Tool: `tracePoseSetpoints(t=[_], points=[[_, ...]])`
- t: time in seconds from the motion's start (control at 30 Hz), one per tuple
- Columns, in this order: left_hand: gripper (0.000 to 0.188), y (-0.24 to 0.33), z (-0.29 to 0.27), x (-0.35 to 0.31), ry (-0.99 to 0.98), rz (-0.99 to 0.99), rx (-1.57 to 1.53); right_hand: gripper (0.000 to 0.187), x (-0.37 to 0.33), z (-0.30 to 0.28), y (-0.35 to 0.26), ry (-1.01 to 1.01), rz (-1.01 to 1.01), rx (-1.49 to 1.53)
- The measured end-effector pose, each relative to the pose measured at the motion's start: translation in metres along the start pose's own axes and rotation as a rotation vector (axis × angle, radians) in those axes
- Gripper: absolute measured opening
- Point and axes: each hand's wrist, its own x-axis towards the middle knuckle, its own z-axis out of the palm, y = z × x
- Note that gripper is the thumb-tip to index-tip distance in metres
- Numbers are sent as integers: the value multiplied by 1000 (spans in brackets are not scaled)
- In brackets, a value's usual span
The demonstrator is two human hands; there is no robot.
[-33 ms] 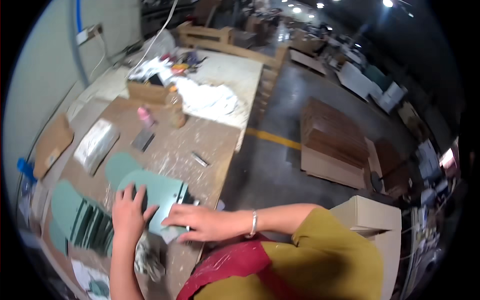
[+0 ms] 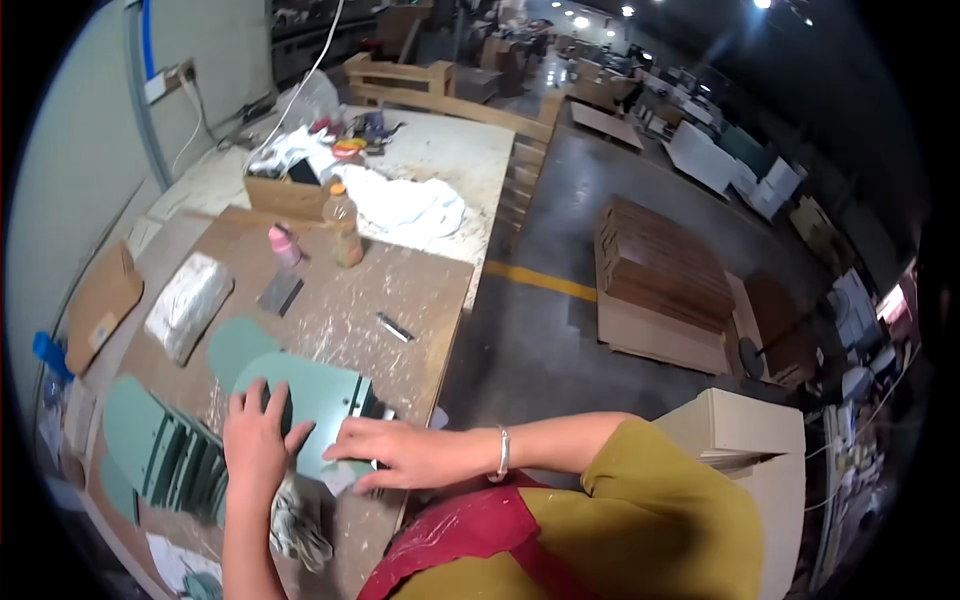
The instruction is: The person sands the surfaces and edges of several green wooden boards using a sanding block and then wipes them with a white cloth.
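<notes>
A green board (image 2: 300,385) with a rounded end and a slotted straight edge lies on the brown worktable (image 2: 400,280). My left hand (image 2: 257,435) rests on its near left part, fingers spread. Over the board's near right part, my right hand (image 2: 385,452) has its fingers bent and close together. Something small and pale shows between its thumb and fingers, too hidden to name. A pale grey flap (image 2: 343,476) lies just below those fingertips. Left of my left hand stands a row of similar green boards (image 2: 170,455). A crumpled cloth (image 2: 300,525) lies beside my left forearm.
Farther up the table are a wrapped white bundle (image 2: 188,305), a dark grey block (image 2: 280,294), a pink bottle (image 2: 284,245), an orange-capped bottle (image 2: 343,230) and a small metal-and-black tool (image 2: 395,327). Cardboard (image 2: 745,425) stands at my right; brown panels (image 2: 660,265) are stacked on the floor.
The view has shifted slightly, and the far tabletop looks sharper. Both hands keep nearly the same place on the green board, the left still spread and the right still bent.
</notes>
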Motion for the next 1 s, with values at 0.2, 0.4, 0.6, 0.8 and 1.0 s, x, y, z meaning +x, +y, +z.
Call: tracePoseSetpoints(t=[0.2, 0.4, 0.6, 0.8, 1.0], points=[[62, -1, -2, 9, -72, 45, 18, 40, -21, -9, 11, 199, 115, 55], [57, 6, 5, 22, -22, 129, 81, 39, -35, -24, 1, 339, 234, -161], [56, -5, 4, 8, 34, 104, 71, 44, 6, 0, -20, 229, -5, -337], [55, 0, 5, 11, 30, 94, 55, 36, 19, 13, -25, -38, -232, -683], [54, -1, 7, 12, 45, 94, 34, 29, 31, 5, -39, -109, -248, -676]])
